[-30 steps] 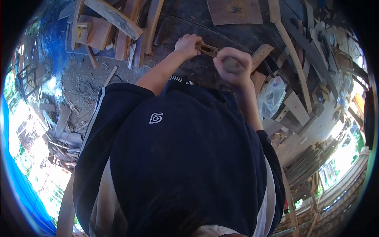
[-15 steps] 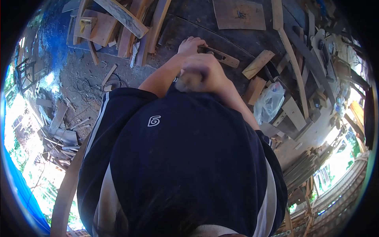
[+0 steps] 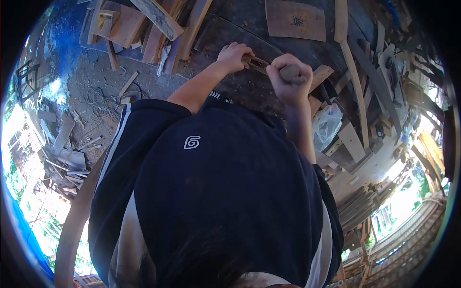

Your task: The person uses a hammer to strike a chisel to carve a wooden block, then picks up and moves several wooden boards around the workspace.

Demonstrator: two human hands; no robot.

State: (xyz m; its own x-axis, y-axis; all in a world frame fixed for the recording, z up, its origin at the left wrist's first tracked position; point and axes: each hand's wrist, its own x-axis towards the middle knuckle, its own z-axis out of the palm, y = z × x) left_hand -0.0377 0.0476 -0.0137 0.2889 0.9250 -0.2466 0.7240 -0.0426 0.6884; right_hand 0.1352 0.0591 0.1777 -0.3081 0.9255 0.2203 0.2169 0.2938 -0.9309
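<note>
My left hand (image 3: 235, 56) rests on the dark work surface, its fingers closed over one end of a narrow slotted wooden piece (image 3: 258, 64). Just right of it, my right hand (image 3: 290, 84) is raised in a fist around a wooden-handled tool. The rounded butt of that handle (image 3: 291, 73) points up at the camera; the tool's other end is hidden beneath the fist. My right hand also covers the far end of the wooden piece.
Several planks (image 3: 161, 24) lie stacked at upper left. A square board (image 3: 295, 20) with small metal pieces on it lies at the top. Wood offcuts and a clear plastic bag (image 3: 327, 126) are at right; tangled cord (image 3: 113, 98) lies on the floor at left.
My right hand has swung right with the wooden-handled tool, away from in front of my chest. My left hand stays in nearly the same place on the wooden piece.
</note>
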